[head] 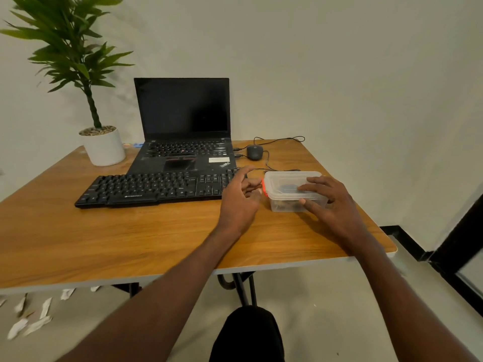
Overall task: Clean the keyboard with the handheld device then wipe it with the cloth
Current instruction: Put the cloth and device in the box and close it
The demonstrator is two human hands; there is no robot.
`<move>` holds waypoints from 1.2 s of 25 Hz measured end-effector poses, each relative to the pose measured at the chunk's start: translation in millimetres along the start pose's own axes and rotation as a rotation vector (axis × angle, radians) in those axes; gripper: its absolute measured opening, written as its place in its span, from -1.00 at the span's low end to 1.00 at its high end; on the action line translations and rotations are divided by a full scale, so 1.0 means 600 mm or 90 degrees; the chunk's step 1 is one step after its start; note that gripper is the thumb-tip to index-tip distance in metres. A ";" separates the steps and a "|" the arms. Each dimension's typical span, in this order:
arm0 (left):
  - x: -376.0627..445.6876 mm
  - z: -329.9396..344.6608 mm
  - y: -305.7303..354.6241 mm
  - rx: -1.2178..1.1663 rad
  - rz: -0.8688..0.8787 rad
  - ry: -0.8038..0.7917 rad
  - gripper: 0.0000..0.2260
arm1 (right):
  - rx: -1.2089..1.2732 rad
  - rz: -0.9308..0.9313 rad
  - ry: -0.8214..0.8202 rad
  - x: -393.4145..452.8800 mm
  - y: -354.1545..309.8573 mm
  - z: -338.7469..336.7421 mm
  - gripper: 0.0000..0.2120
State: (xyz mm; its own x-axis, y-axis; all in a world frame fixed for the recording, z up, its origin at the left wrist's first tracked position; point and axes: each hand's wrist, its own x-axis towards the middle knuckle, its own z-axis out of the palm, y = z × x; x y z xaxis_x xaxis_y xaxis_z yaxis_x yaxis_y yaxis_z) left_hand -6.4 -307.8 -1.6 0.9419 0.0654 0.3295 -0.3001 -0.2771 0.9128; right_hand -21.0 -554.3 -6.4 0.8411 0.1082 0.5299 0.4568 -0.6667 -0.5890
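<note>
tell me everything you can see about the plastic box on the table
The plastic box is a small, translucent, rectangular container with rounded corners, its clear lid on and an orange clip at its left end. It sits upright on the wooden table, just right of the black keyboard. Something bluish-grey shows dimly through the lid. The right hand rests on the lid with the thumb against the front wall; the left hand has its fingertips at the clip.

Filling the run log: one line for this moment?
stage: opening container | left hand: at orange clip | right hand: steadying lid | keyboard: untouched
</note>
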 end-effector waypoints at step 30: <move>-0.006 0.012 -0.016 0.207 0.126 -0.071 -0.75 | 0.130 0.230 0.098 0.004 -0.005 -0.007 -0.67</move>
State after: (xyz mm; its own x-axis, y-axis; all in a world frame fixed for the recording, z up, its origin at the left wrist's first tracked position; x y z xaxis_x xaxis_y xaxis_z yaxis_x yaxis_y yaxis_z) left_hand -6.0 -312.4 -13.1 0.8869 -0.1184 0.4465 -0.4300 -0.5648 0.7043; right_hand -21.6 -555.1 -1.0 0.9118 -0.2260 0.3429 0.2020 -0.4802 -0.8536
